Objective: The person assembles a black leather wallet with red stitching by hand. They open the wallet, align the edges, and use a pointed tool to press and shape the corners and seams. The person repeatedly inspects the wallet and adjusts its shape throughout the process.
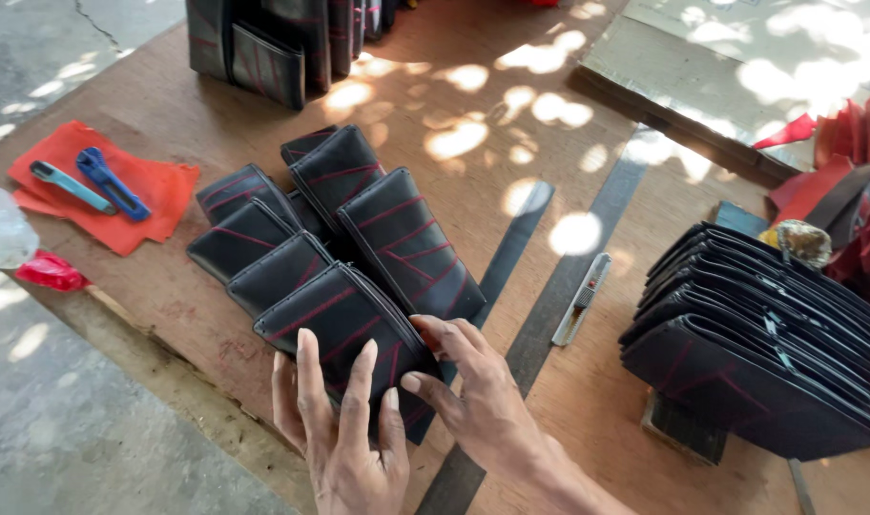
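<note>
While flat, both hands [406, 420] touch wallet [344, 319].

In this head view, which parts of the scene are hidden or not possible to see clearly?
- Near edge of the front black wallet: covered by the left hand and right hand.
- Lower wallets in the fanned pile: overlapped by those above.
- Stack at the top: cut by the frame's edge.
- Red sheets at right: cut off, washed out by sun.
</note>
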